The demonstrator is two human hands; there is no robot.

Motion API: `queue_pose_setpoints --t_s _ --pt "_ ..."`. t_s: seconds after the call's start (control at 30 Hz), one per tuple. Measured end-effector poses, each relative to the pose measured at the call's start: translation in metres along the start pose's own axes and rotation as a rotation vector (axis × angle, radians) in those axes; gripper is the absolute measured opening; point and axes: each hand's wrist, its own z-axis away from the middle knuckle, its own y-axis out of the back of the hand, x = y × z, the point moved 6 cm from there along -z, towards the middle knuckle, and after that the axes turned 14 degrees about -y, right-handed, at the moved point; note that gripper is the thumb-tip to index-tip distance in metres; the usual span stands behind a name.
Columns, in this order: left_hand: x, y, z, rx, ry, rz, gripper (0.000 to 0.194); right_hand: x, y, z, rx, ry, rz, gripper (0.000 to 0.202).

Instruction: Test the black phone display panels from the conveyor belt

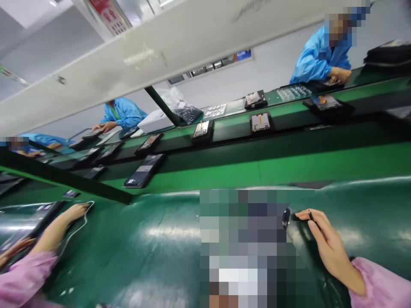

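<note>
My right hand (pixel 332 244), in a pink sleeve, is above the green mat (pixel 154 252) at the lower right. Its fingers are pinched around a thin black stick-like thing (pixel 311 215), whose kind I cannot make out. A small dark glossy piece (pixel 285 218) shows just left of the fingertips, beside a pixelated patch that hides most of what lies there. Far to the left, my left hand (pixel 75 211) reaches out with curled fingers; what they hold is hidden. A thin white cord (pixel 81 225) loops beside it. Dark flat devices (pixel 38 224) lie close to that arm.
Another person's hand (pixel 19 248) is at the left edge. Beyond the mat runs a green conveyor line with a dark phone-like device (pixel 144 171) and open devices in black trays (pixel 260 123). Co-workers in blue (pixel 316 55) work behind it. A green post (pixel 64 175) slants across the left.
</note>
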Motion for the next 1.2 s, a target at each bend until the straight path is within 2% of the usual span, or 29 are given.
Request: queue_pose_setpoints --t_s 0.03,0.1,0.2,0.3,0.37,0.43,0.5,0.57,0.67,0.8,1.07,1.2 --pt "-0.014 -0.025 0.014 -0.006 -0.012 0.045 0.039 0.000 -0.001 -0.001 0.002 0.004 -0.007 0.028" --pt "-0.034 -0.070 0.029 -0.025 -0.044 0.128 0.051 -0.003 -0.003 -0.002 0.000 0.014 -0.018 0.028" --pt "-0.043 -0.125 0.023 -0.018 -0.102 0.310 0.069 -0.010 -0.008 -0.003 -0.016 0.029 -0.042 0.031" --pt "-0.028 -0.166 -0.016 0.045 -0.148 0.642 0.070 -0.016 -0.011 -0.005 -0.013 0.037 -0.068 0.035" --pt "-0.007 -0.191 -0.051 -0.001 -0.192 0.721 0.065 -0.019 -0.012 -0.005 -0.005 0.042 -0.081 0.038" --pt "0.015 -0.213 -0.084 -0.140 -0.223 0.674 0.062 -0.019 -0.012 -0.005 -0.008 0.045 -0.086 0.040" --pt "0.031 -0.230 -0.109 -0.325 -0.217 0.515 0.064 -0.017 -0.012 -0.005 -0.018 0.044 -0.082 0.042" --pt "0.038 -0.238 -0.126 -0.468 -0.221 0.284 0.070 -0.013 -0.012 -0.005 -0.026 0.046 -0.073 0.045" --pt "0.041 -0.237 -0.137 -0.528 -0.289 0.064 0.076 -0.005 -0.012 -0.007 -0.036 0.051 -0.062 0.051" --pt "0.038 -0.237 -0.126 -0.540 -0.366 0.112 0.073 0.009 -0.015 -0.011 -0.090 0.038 -0.049 0.055" --pt "0.031 -0.231 -0.109 -0.461 -0.557 0.167 0.067 0.031 -0.026 -0.013 -0.222 -0.048 0.004 0.060" --pt "0.033 -0.231 -0.102 -0.457 -0.536 0.116 0.075 0.031 -0.029 -0.016 -0.210 -0.073 0.113 0.063"
